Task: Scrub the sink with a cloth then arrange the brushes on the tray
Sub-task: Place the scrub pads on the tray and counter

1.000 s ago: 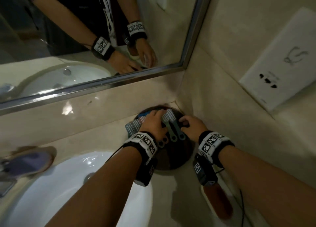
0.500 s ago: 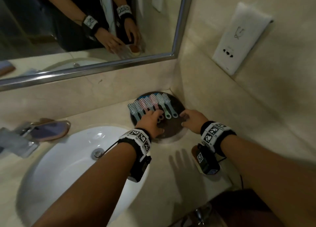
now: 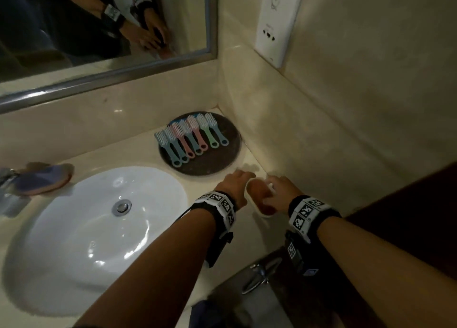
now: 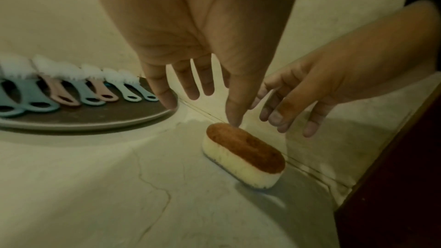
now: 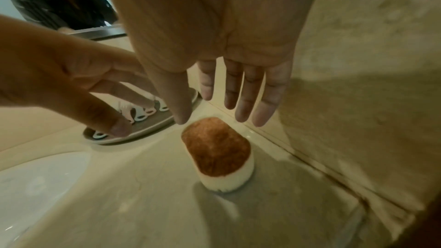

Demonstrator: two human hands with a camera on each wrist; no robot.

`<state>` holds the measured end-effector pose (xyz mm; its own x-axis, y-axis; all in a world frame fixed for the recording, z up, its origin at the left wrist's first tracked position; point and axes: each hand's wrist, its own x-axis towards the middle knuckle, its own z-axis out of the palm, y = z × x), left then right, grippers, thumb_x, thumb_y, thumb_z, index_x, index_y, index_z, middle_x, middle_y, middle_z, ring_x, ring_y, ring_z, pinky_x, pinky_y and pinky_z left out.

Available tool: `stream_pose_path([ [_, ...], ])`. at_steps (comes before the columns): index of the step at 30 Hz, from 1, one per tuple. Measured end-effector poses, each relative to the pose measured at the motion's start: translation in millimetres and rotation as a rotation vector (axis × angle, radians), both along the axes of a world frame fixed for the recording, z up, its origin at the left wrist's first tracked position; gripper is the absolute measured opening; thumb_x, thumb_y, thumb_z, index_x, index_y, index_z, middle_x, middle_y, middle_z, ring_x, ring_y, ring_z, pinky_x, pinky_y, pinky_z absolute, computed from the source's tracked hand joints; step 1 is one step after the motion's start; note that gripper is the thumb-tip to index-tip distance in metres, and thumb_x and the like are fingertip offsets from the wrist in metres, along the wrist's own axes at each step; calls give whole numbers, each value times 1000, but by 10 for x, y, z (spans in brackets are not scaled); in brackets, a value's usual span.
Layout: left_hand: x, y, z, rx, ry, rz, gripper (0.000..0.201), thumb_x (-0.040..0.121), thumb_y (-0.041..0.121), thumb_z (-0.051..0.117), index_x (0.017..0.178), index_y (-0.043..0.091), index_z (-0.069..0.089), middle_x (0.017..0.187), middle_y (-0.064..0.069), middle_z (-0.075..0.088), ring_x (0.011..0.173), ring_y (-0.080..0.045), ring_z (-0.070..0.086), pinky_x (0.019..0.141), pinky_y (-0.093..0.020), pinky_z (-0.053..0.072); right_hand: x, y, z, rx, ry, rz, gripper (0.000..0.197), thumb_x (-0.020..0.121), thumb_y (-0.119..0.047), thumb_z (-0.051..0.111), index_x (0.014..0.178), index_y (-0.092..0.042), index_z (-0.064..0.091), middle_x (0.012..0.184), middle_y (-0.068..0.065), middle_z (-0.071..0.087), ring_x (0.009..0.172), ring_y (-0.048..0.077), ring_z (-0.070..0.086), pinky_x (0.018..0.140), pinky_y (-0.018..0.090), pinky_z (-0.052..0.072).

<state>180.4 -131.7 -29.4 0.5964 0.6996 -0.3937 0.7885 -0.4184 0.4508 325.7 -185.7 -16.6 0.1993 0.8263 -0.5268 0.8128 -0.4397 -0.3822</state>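
A round dark tray (image 3: 212, 163) sits in the counter's back corner. Several small blue, pink and green brushes (image 3: 193, 139) lie on it in a row, handles towards me. In front of the tray, by the side wall, an oval brush (image 3: 259, 195) with a brown top and white body stands on the counter. My left hand (image 3: 232, 184) and right hand (image 3: 282, 191) hover on either side of it with fingers spread and straight, holding nothing. In the left wrist view my left thumb tip is at the far end of the oval brush (image 4: 245, 150). The white sink (image 3: 94, 228) lies to the left.
A purple cloth (image 3: 42, 179) lies on the counter left of the sink. The mirror (image 3: 99, 31) runs along the back wall, and a white socket plate (image 3: 277, 23) hangs on the side wall. Dark wood (image 3: 408, 204) borders the counter at right.
Both hands have left the brushes on the tray and drawn back towards me to the oval brush on the counter. The row of brushes now lies uncovered.
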Motion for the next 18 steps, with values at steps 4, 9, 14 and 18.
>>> stream_pose_path([
  [4, 165, 93, -140, 17, 16, -68, 74, 79, 8, 64, 143, 25, 30, 147, -4, 31, 132, -30, 37, 107, -43, 36, 104, -79, -182, -65, -32, -108, 77, 73, -37, 74, 138, -21, 35, 138, 11, 39, 124, 31, 46, 103, 41, 41],
  [9, 303, 204, -292, 0, 47, -114, 74, 80, 2, 60, 144, 24, 29, 149, -5, 28, 132, -28, 36, 107, -43, 37, 122, -59, -329, -117, -14, -144, 89, 69, -41, 78, 141, -22, 31, 140, 10, 37, 125, 30, 46, 101, 38, 42],
  [14, 334, 187, -466, -33, 50, -108, 75, 77, -2, 61, 142, 24, 34, 143, -5, 36, 129, -29, 40, 105, -43, 40, 78, -31, -430, -130, -40, -126, 78, 68, -41, 76, 133, -22, 38, 130, 11, 42, 114, 30, 52, 96, 38, 47],
  [18, 301, 214, -523, -15, 62, -90, 72, 81, 2, 62, 142, 26, 33, 136, -7, 38, 125, -29, 41, 103, -42, 41, 93, -33, -454, -138, -23, -147, 81, 68, -39, 77, 135, -21, 36, 133, 11, 41, 118, 30, 50, 97, 39, 46],
])
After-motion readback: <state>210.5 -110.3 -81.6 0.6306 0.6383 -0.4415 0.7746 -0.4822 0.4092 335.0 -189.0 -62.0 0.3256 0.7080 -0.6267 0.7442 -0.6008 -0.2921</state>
